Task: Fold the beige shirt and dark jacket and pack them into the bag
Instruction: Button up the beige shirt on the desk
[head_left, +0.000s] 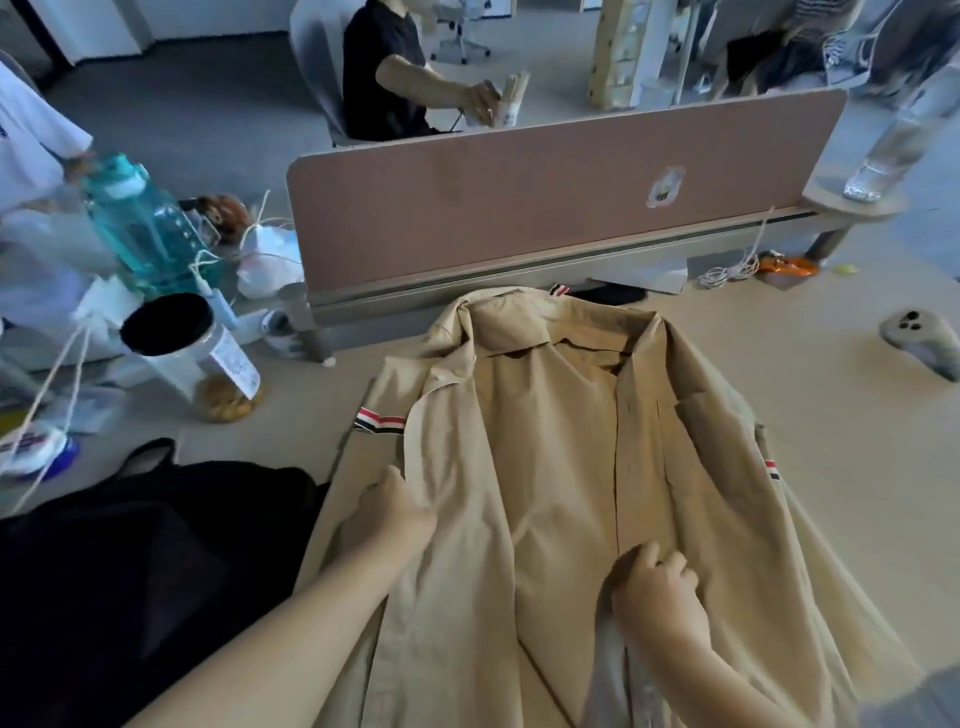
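A single wide-angle view from the person's head looks forward and steeply down onto the desk (831, 415), close above the beige shirt (561, 441), with both forearms entering from the bottom edge and the room beyond the divider (519, 208) bowed by the lens

The beige shirt (561, 467) covers the middle of the desk (852, 467) and serves as the landmark. To the right of the shirt the desk surface is bare up to a grey phone (922, 340) lying near the far right edge, so a hand can pass there freely. Behind the shirt, the brown partition (519, 208) closes the far side. To the left of the shirt, the dark jacket (130, 571) lies against its edge and fills the near-left corner. Farther left and behind, a black-lidded jar (197, 358), a blue water bottle (140, 223) and loose strings (52, 415) crowd the way. Between the jar and the shirt a bare strip stays open.
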